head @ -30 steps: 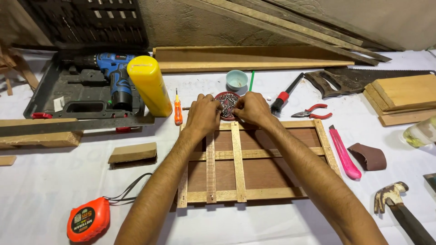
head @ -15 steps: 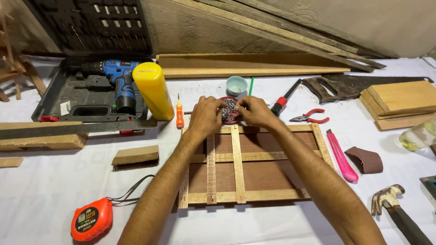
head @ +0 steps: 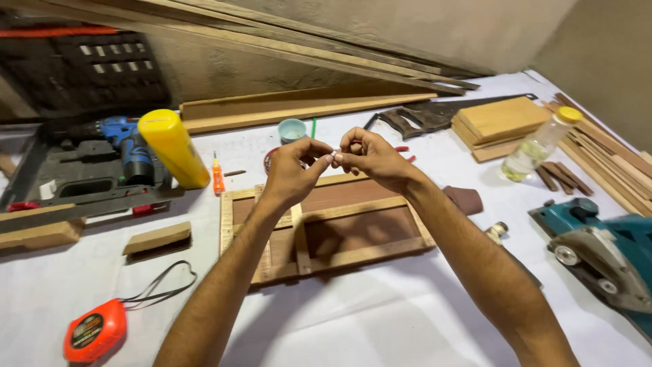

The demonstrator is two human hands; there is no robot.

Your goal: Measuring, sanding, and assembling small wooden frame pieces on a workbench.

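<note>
My left hand (head: 293, 170) and my right hand (head: 367, 155) are raised above the far edge of a wooden frame (head: 326, 228). Their fingertips meet around a tiny pale object (head: 334, 155), too small to name. The frame lies flat on the white table cover, with two cross slats over a brown panel. A small round red-rimmed dish (head: 269, 160) sits just behind my left hand, mostly hidden by it.
A yellow cylinder (head: 174, 148), an orange screwdriver (head: 218, 178) and a blue drill (head: 125, 141) in its case lie left. An orange tape measure (head: 95, 330) is near left. A handsaw (head: 435, 117), wood blocks (head: 501, 122), a bottle (head: 538, 144) and a teal power planer (head: 601, 248) are right.
Both hands lifted off the red-rimmed dish and now hold a tiny object between their fingertips. The camera has turned right, bringing the bottle and planer into view.
</note>
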